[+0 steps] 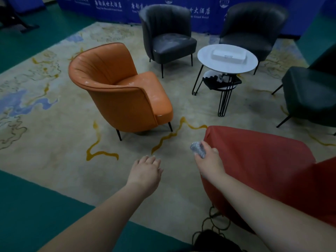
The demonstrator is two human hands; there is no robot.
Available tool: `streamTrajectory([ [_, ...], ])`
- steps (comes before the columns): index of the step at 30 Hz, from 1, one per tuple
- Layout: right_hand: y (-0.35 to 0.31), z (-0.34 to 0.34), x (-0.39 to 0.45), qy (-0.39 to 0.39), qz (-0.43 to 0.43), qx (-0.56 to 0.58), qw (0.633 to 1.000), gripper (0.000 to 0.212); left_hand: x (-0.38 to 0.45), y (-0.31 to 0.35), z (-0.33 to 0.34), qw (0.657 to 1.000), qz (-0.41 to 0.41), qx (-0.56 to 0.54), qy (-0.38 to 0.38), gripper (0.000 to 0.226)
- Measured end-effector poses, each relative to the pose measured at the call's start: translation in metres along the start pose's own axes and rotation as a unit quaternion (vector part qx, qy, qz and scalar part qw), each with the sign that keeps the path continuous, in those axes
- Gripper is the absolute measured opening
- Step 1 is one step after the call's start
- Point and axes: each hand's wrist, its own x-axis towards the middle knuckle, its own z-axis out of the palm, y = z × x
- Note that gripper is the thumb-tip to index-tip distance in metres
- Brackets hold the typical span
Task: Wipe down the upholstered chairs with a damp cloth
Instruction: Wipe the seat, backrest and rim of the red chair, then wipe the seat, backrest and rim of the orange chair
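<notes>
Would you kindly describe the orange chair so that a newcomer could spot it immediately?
Start at the patterned carpet before the blue banner wall. Left of the round white table stands the orange chair, its curved back nearest the camera. It is the only orange seat; its neighbours are dark grey or red.

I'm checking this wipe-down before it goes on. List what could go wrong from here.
1. The right hand grips the cloth as a tight wad at the edge of the red chair; so little contact may leave patches unwiped.
2. Dark cords lie on the carpet by the red chair's base, a possible trip hazard.
3. The left hand hangs free, so the chair may shift under pressure.
</notes>
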Motion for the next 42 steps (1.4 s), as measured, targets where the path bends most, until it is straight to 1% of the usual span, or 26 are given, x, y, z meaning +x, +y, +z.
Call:
streamTrajectory([
  [4,-0.012,0.008,0.015,0.014,0.005,0.005,1.0,0.058,0.019,-0.018,0.001,1.0,-0.004,-0.017,-0.013,0.048],
  [8,-0.017,0.011,0.052,0.012,0.021,0.003,1.0,0.057,0.06,-0.026,-0.003,1.0,0.004,-0.011,-0.018,0.049],
  [12,-0.02,0.012,0.105,0.003,0.027,0.011,1.0,0.057,0.12,-0.034,-0.014,0.999,0.009,-0.019,-0.029,0.052],
  [17,-0.028,0.01,0.183,-0.013,0.028,0.004,1.0,0.057,0.192,-0.043,-0.036,0.999,-0.004,-0.015,-0.041,0.054],
  [23,-0.053,0.01,0.262,-0.041,0.022,0.002,0.999,0.054,0.26,-0.046,-0.066,0.999,-0.014,-0.02,-0.024,0.053],
  [30,-0.084,0.023,0.332,-0.049,0.025,-0.007,0.998,0.053,0.33,-0.077,-0.085,0.999,-0.004,-0.01,-0.051,0.054],
  [32,-0.091,0.029,0.357,-0.043,0.016,-0.007,0.999,0.05,0.356,-0.089,-0.091,0.999,0.006,-0.006,-0.051,0.053],
  [39,-0.131,0.032,0.442,0.004,0.04,-0.015,0.999,0.051,0.454,-0.129,-0.123,0.998,0.047,0.003,-0.053,0.052],
  [42,-0.145,0.032,0.475,0.023,0.053,0.006,0.998,0.051,0.491,-0.139,-0.138,0.996,0.059,0.017,-0.06,0.052],
])
